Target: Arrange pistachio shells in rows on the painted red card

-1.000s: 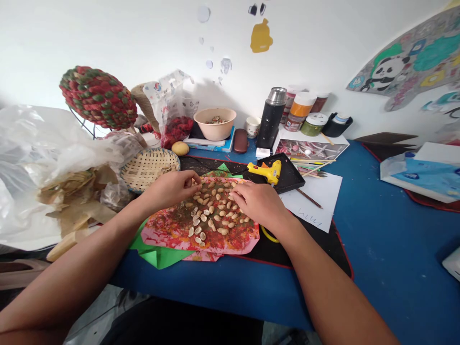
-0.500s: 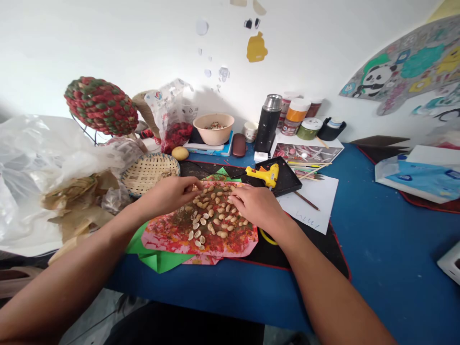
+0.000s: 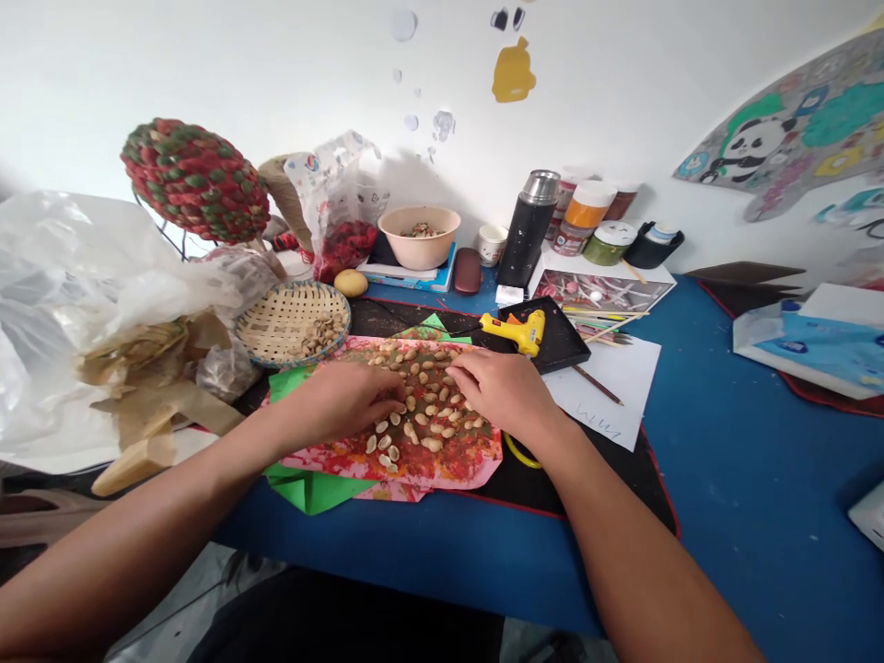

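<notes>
A pink sheet smeared with red and green paint lies on the blue table, on top of green paper. Several pale nut shells are spread over it. My left hand rests on the sheet's left part, fingers curled with their tips among the shells. My right hand lies on the right part, fingers bent and pinched at a shell near the top. What either hand's fingertips hold is too small to make out.
A woven basket with shells stands left of the sheet. A yellow glue gun lies on a black tray behind my right hand. White paper, a flask, paint jars, a bowl and plastic bags crowd the back and left.
My left hand has moved down from the sheet's top edge to its middle left. My right hand has stayed in place. The camera has shifted slightly.
</notes>
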{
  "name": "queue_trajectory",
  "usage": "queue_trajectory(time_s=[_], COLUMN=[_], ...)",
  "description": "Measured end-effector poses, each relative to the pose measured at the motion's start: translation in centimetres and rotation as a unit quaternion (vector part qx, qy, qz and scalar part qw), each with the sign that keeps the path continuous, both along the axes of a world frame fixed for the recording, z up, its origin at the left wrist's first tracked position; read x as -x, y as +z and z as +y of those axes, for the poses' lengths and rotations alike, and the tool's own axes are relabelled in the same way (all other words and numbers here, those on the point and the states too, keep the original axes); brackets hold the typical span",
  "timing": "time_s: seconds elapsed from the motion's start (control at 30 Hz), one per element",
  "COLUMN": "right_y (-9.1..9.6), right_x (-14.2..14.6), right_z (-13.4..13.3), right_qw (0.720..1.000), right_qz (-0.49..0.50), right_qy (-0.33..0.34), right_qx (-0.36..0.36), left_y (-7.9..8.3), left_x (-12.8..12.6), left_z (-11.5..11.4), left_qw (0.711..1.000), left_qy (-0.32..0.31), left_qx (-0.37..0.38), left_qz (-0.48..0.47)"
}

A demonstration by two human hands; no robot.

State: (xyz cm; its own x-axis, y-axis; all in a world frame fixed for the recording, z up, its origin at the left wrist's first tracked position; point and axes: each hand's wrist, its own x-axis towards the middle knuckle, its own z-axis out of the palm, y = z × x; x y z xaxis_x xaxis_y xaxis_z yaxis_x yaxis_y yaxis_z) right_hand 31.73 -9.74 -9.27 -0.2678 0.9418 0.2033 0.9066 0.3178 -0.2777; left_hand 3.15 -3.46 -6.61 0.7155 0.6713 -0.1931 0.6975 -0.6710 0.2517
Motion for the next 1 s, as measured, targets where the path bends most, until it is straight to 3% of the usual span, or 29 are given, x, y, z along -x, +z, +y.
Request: queue_trajectory(time_s=[0.2,0.3,0.4,0.57,0.73,1.0], right_y=[0.5,0.5,0.6,0.8,1.0,1.1], right_x=[-0.2,-0.3,-0.3,-0.3,-0.3,0.0], right_z=[-0.1,0.0,0.0,0.1,0.0,0.0], right_qw=[1.0,0.999,0.999,0.998,0.998,0.999], right_qz=[0.016,0.023,0.028,0.032,0.032,0.016], right_qy=[-0.009,-0.02,-0.026,-0.029,-0.025,-0.023], right_qx=[-0.013,-0.019,-0.026,-0.034,-0.038,-0.029], left_y=[0.0,0.5,1.0,1.1,0.4,0.3], left_x=[0.1,-0.3,-1.8,-5.5,-7.1,-5.9], left_z=[0.1,0.1,0.1,0.4,1.0,1.0], left_qw=[0.999,1.0,0.998,0.982,0.98,0.985], left_qy=[0.002,0.002,0.002,-0.053,-0.078,-0.086], left_qx=[0.016,0.003,-0.068,-0.174,-0.174,-0.144], left_qz=[0.031,0.002,-0.012,0.046,0.054,0.049])
